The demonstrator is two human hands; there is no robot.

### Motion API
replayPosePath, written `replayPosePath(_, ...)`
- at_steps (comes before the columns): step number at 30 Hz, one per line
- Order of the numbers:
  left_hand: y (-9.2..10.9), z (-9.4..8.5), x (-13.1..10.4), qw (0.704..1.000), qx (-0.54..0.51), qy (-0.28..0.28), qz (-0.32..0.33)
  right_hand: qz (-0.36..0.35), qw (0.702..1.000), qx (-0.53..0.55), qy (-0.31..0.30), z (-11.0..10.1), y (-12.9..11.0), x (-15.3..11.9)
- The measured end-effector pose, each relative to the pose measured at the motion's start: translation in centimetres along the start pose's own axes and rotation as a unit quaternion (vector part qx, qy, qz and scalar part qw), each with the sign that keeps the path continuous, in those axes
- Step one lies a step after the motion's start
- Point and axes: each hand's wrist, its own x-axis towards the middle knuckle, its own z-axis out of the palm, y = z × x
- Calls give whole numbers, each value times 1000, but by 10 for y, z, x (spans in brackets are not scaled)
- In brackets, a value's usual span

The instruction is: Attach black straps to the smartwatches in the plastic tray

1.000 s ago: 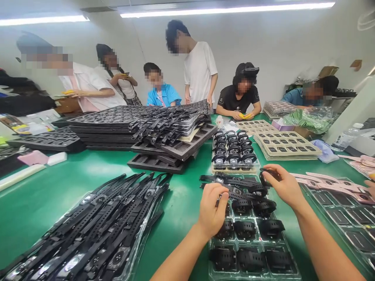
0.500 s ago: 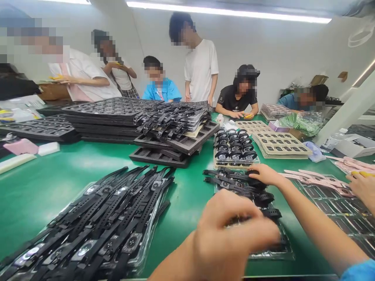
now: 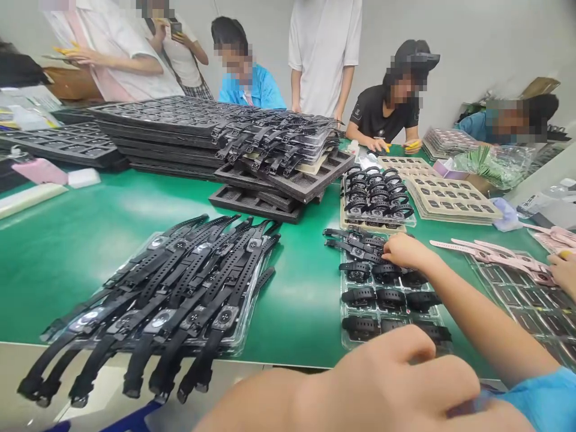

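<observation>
My right hand point(image 3: 405, 250), reaching in from a light blue sleeve point(image 3: 537, 396), is closed on a black smartwatch point(image 3: 378, 253) at the far end of a clear tray point(image 3: 342, 309). More black smartwatches point(image 3: 360, 297) with looped straps stand in rows in that tray; two at the far end lie with straps stretched out. Large and close to the camera, my left hand point(image 3: 405, 384) has its fingers curled and covers the tray's near corner. Its fingertips are hidden, so I cannot tell what they hold.
To the left, a clear tray point(image 3: 245, 342) bears black smartwatches with straps over the table edge. Behind stand stacked black foam trays point(image 3: 157, 141) and beige trays point(image 3: 454, 207). Pink straps point(image 3: 504, 258) and another person's hand point(image 3: 564, 273) are at the right. Several people work around the green table point(image 3: 297, 288).
My view has tipped downward, so the table edge shows. My left hand has moved down and right, uncovering more watches. My right hand stays at the tray's far end.
</observation>
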Motion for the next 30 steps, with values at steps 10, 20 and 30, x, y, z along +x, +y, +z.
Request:
replayPosePath(10, -79, 13, -8, 979, 168, -117, 5, -12, 998, 64, 4, -5, -2, 1)
replayPosePath(20, -100, 9, -18, 985, 51, -62, -155, -10, 957, 255, 138, -8, -2, -14)
replayPosePath(30, -119, 24, 57, 871, -367, 127, -302, -56, 741, 622, 247, -47, -27, -62)
